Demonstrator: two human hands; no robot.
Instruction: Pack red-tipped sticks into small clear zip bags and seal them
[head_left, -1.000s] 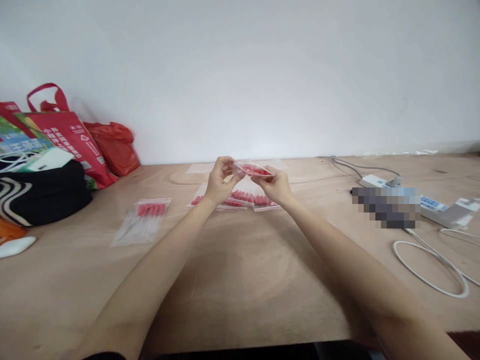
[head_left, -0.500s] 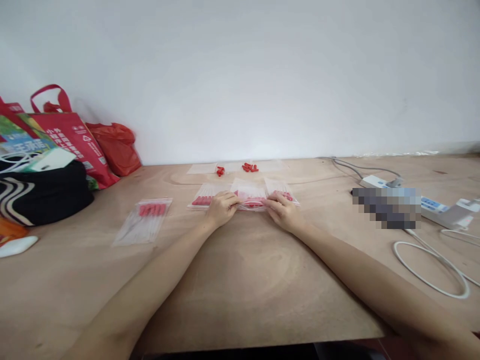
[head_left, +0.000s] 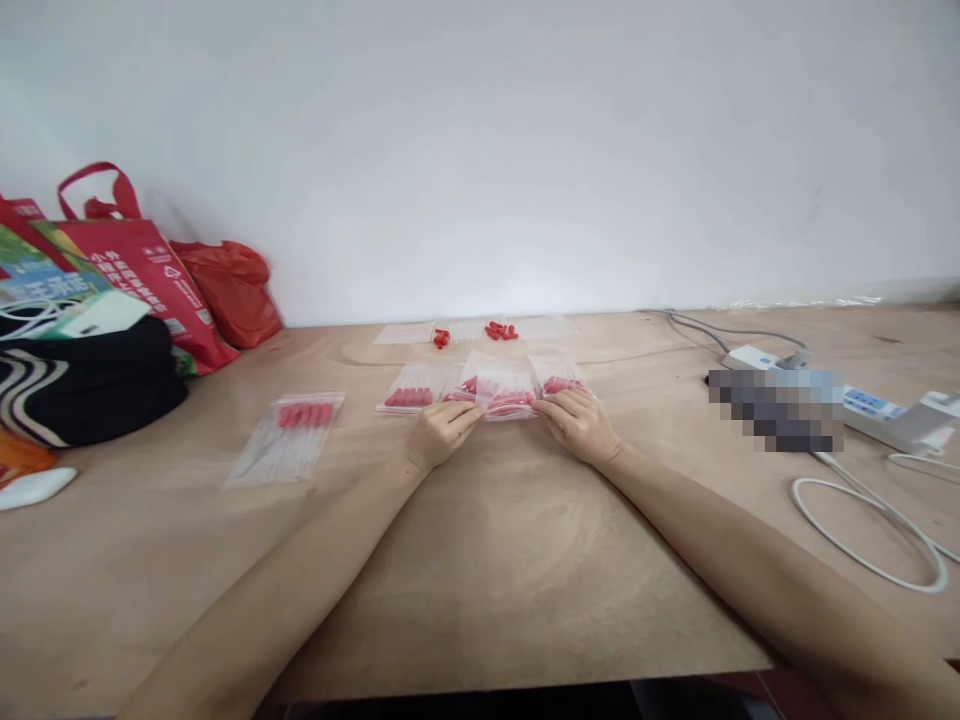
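Observation:
Clear plastic bags with red-ended items lie in a row at mid-table. The middle bag (head_left: pixel 508 385) has its near edge between my two hands. My left hand (head_left: pixel 444 432) pinches that edge at its left corner, fingers together. At the right corner my right hand (head_left: pixel 577 422) has its fingers closed on the same edge. Left of my left hand lies another bag (head_left: pixel 409 388); a further one (head_left: pixel 559 375) is just beyond my right hand. Apart from these, a bag (head_left: pixel 289 435) with red ends away from me rests to the left.
Small red pieces (head_left: pixel 501 331) lie on flat clear bags (head_left: pixel 405 334) near the wall. Shopping bags (head_left: pixel 142 280) and a black striped pouch (head_left: pixel 97 385) stand at the left. On the right are a power strip (head_left: pixel 862 405), a blurred dark object (head_left: pixel 776 410) and white cable (head_left: pixel 870 570).
My left hand has shifted slightly down and left, uncovering more of the left bag. The middle bag's near edge lies flatter, and my right hand has moved slightly.

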